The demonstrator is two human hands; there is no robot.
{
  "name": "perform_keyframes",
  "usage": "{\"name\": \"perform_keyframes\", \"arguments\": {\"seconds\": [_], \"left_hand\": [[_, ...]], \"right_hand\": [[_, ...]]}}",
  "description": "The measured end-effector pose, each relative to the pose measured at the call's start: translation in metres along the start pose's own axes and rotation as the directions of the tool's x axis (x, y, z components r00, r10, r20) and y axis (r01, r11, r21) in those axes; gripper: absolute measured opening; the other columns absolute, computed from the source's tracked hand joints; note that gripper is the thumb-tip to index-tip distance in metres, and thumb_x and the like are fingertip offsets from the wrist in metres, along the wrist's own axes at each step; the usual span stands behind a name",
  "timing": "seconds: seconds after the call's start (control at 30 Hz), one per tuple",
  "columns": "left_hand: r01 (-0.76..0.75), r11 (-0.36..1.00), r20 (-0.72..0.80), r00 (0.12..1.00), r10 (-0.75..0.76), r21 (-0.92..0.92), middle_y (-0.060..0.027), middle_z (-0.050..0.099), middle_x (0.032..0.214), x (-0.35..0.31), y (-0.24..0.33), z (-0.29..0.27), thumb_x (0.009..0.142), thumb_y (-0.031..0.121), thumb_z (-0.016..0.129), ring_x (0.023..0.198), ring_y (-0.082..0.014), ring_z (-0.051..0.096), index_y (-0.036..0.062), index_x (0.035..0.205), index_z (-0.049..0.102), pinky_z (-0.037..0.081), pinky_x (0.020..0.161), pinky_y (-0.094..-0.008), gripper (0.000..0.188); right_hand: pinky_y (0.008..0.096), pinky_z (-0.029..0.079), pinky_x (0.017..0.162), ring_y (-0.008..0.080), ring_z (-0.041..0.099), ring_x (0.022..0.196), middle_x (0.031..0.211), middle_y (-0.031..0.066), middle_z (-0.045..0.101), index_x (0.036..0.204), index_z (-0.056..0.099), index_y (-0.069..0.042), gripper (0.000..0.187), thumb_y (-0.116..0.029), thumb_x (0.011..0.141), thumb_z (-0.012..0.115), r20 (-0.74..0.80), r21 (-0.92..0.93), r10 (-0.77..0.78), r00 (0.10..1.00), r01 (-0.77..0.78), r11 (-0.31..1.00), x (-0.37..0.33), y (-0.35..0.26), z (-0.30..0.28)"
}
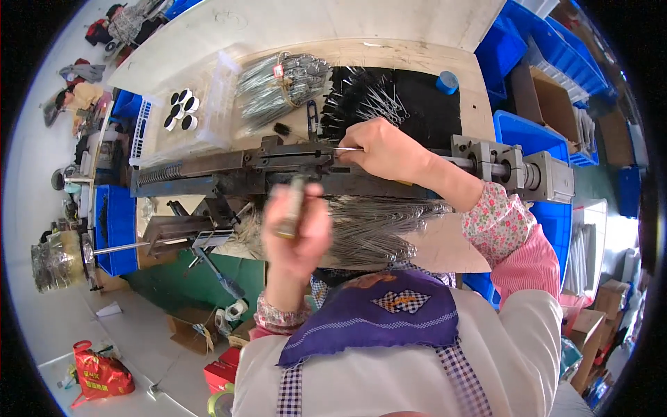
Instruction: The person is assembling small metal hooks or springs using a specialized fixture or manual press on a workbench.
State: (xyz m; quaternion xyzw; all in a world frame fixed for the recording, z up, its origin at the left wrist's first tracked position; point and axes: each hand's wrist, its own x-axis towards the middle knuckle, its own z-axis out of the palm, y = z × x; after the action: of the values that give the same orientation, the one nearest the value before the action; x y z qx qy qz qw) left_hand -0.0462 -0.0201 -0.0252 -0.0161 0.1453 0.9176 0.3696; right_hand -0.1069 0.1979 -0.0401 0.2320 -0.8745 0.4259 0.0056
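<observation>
My right hand (pixel 390 151) pinches a thin metal rod or wire (pixel 347 149) whose other end meets the dark metal bench fixture (pixel 295 158). My left hand (pixel 299 233), smeared by motion, is closed around a short tan bar-like tool (pixel 291 212) just in front of the fixture. The kind of tool is too blurred to tell. Behind the fixture, several black-bristled wire brushes (pixel 375 101) lie on a black mat (pixel 434 111). A large bundle of bent metal wires (pixel 382 226) lies in front of it, under my right forearm.
At the back lies a tied bundle of wires (pixel 281 87). To its left, a clear plastic tray (pixel 215 104) holds several white, black-topped pots (pixel 182 110). Blue tape (pixel 447 83) sits on the mat. A motor-like unit (pixel 545 177) ends the fixture at right. Blue bins (pixel 531 135) flank the bench.
</observation>
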Motion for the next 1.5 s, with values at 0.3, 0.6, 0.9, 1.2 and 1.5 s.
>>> {"name": "perform_keyframes", "arguments": {"seconds": [0.3,0.6,0.9,1.2,1.5], "left_hand": [[-0.174,0.145,0.099,0.903,0.419,0.974,-0.0031,0.058,0.068,0.001,-0.026,-0.089,0.089,0.02,0.064,0.056,-0.0115,0.054,-0.0009,0.092,0.054,0.042,0.05,-0.0279,0.023],[-0.145,0.725,-0.588,0.488,0.644,0.674,-0.0003,0.055,0.062,-0.078,0.063,-0.119,0.097,0.036,0.054,0.044,-0.0074,0.043,0.0013,0.09,0.063,0.026,0.039,-0.0223,0.036],[-0.517,0.631,-0.488,0.402,0.775,0.578,0.0042,0.044,0.067,-0.041,0.025,-0.117,0.098,0.023,0.052,0.047,-0.0056,0.035,0.0073,0.091,0.054,0.023,0.038,-0.0212,0.017],[0.122,0.778,-0.042,0.992,-0.122,0.617,0.0036,0.039,0.061,0.07,-0.074,0.02,0.101,0.026,0.046,0.045,-0.0055,0.035,0.0058,0.088,0.051,0.026,0.039,-0.0217,0.025],[-0.11,0.688,-0.261,0.873,0.411,0.717,0.005,0.038,0.062,0.078,-0.085,-0.014,0.099,0.032,0.051,0.047,-0.006,0.034,0.0079,0.087,0.054,0.026,0.044,-0.0222,0.027]], "right_hand": [[0.0391,0.052,0.067,0.0312,0.062,0.074,0.083,0.0109,0.056,0.093,0.065,-0.006,0.02,-0.007,0.073,0.066,-0.204,-0.5,-0.305,0.93,0.169,0.849,-0.039,-0.045,-0.003],[0.0444,0.05,0.061,0.0385,0.061,0.076,0.091,0.0165,0.056,0.101,0.048,-0.005,0.022,-0.017,0.089,0.063,-0.334,-0.457,0.131,0.933,-0.282,0.844,-0.082,0.042,0.037],[0.0497,0.051,0.072,0.04,0.062,0.087,0.095,0.0231,0.063,0.116,0.054,-0.003,0.034,-0.029,0.095,0.05,-0.176,-0.524,0.436,0.882,-0.459,0.717,-0.108,0.063,0.031],[0.0433,0.053,0.065,0.0361,0.062,0.08,0.087,0.0186,0.06,0.093,0.054,-0.001,0.016,-0.016,0.087,0.054,-0.15,-0.242,0.278,0.949,-0.308,0.92,-0.115,0.05,0.033],[0.0408,0.051,0.065,0.0311,0.062,0.075,0.08,0.015,0.059,0.089,0.055,-0.004,0.014,-0.009,0.078,0.063,0.149,-0.411,0.201,0.968,-0.124,0.903,-0.162,-0.032,-0.032]]}}
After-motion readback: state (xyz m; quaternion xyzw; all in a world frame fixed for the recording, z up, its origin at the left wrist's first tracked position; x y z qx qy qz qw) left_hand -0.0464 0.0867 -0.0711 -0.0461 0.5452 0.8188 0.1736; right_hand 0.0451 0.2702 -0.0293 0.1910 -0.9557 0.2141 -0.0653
